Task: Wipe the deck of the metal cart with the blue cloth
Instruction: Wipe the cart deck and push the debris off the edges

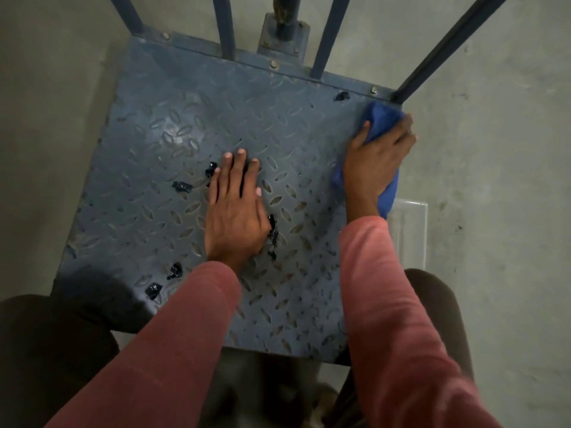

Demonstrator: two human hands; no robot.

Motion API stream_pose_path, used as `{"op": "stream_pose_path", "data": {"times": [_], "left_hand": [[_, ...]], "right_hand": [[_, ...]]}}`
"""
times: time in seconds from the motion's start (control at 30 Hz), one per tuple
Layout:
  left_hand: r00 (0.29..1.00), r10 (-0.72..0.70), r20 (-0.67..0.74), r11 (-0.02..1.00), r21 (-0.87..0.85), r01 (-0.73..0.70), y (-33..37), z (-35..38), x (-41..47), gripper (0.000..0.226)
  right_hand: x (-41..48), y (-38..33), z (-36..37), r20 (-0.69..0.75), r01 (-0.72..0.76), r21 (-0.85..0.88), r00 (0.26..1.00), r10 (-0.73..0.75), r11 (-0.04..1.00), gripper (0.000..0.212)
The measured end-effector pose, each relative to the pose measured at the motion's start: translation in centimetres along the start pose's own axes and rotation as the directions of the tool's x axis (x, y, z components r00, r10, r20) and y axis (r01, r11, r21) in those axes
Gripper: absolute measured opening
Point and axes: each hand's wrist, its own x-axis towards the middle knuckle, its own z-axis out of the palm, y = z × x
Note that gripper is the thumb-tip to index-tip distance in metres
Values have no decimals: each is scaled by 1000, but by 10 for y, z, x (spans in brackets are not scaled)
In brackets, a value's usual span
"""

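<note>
The metal cart's deck is a blue-grey tread plate seen from above, filling the middle of the view. My right hand grips a bunched blue cloth at the deck's far right corner, beside the base of a dark upright bar. More of the cloth hangs out below my palm at the right edge. My left hand lies flat on the middle of the deck, fingers straight. Several small black scraps lie on the plate around and left of that hand.
Blue upright bars rise along the deck's far edge, with a bolted bracket between them. A clear plastic tray lies on the concrete floor just right of the cart. My knees flank the near edge.
</note>
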Motion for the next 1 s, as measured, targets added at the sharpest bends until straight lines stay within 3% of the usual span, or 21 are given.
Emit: {"op": "stream_pose_path", "data": {"times": [0.17, 0.27, 0.33, 0.5, 0.53, 0.67, 0.77, 0.9, 1.0], "left_hand": [[1000, 2, 20, 1000, 16, -2, 2, 0, 1, 55], [999, -5, 31, 1000, 25, 4, 2, 0, 1, 55], [1000, -6, 29, 1000, 26, 5, 1, 1, 2, 55], [1000, 5, 14, 1000, -5, -5, 0, 0, 1, 55], [1000, 6, 18, 1000, -7, -6, 1, -1, 1, 55], [1000, 10, 20, 1000, -2, -10, 1, -1, 0, 55], [1000, 5, 15, 1000, -2, -5, 0, 1, 1, 54], [1000, 3, -2, 1000, -5, -3, 1, 1, 1, 54], [1000, 4, 8, 1000, -9, -4, 0, -1, 1, 55]], "right_hand": [[1, -11, 11, 23, -67, -223, 997, 74, 973, 69], [-12, -46, 26, 178, 178, -243, 975, -137, 953, 64], [-27, -67, 40, 293, 365, -171, 906, -307, 915, 64], [-15, -38, 21, 389, 613, -9, 730, -562, 790, 62], [-8, -22, 12, 377, 602, -2, 740, -557, 798, 61], [13, 16, -9, 243, 332, -113, 923, -298, 936, 60], [-1, -20, 3, 258, 249, -223, 947, -189, 943, 60], [-33, -60, 20, 421, 571, -167, 778, -466, 804, 67], [-22, -36, 11, 441, 693, -116, 678, -588, 711, 71]]}}
